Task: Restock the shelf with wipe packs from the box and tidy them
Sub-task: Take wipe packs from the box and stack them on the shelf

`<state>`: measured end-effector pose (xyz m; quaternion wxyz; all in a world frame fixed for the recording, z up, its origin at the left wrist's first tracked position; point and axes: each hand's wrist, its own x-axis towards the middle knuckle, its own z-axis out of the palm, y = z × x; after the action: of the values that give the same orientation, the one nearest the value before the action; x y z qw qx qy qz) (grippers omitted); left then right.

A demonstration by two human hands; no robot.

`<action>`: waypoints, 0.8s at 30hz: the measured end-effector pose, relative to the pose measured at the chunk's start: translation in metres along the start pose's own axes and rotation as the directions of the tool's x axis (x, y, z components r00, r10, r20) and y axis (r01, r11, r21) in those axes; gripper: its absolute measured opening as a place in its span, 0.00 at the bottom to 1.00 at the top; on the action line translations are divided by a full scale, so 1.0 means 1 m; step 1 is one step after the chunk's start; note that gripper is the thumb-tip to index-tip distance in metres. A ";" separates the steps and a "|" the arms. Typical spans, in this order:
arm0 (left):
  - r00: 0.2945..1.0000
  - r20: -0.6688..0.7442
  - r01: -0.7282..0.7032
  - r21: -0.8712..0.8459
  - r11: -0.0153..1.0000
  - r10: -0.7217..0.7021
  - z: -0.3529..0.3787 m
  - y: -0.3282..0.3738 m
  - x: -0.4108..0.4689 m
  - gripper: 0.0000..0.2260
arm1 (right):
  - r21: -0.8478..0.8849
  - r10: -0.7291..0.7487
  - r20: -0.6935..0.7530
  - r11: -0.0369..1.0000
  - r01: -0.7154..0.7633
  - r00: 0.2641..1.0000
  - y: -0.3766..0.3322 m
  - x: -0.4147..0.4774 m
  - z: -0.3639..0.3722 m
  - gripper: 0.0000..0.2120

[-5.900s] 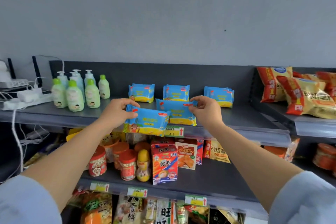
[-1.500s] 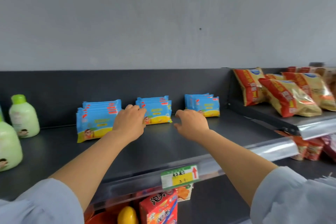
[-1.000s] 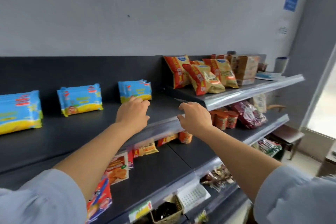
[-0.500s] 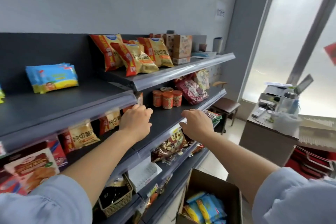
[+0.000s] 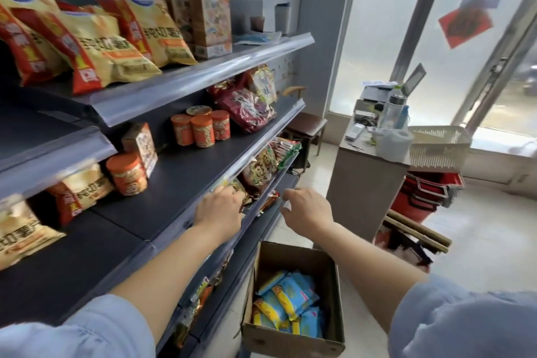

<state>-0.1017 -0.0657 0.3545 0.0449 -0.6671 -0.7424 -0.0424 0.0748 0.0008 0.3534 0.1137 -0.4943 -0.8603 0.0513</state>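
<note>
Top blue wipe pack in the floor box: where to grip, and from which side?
Probably from straight above, through the open top of the box: its walls block any sideways reach. Pinch the top wipe pack across its narrow width; it lies tilted, broad face up, on a loose pile. The empty right hand hangs nearest.

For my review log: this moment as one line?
left hand empty | right hand empty | wipe packs in cardboard box on floor
</note>
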 end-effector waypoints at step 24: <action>0.901 0.423 -0.061 -0.101 0.993 0.099 0.203 0.094 0.087 0.16 | -0.013 0.218 0.367 0.973 -0.229 0.904 0.163 0.018 0.154 0.12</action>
<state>-0.0198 0.0554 0.1645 -0.1457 -0.6914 -0.7037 0.0752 0.1653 0.1027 0.1744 -0.0478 -0.5695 -0.8031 0.1682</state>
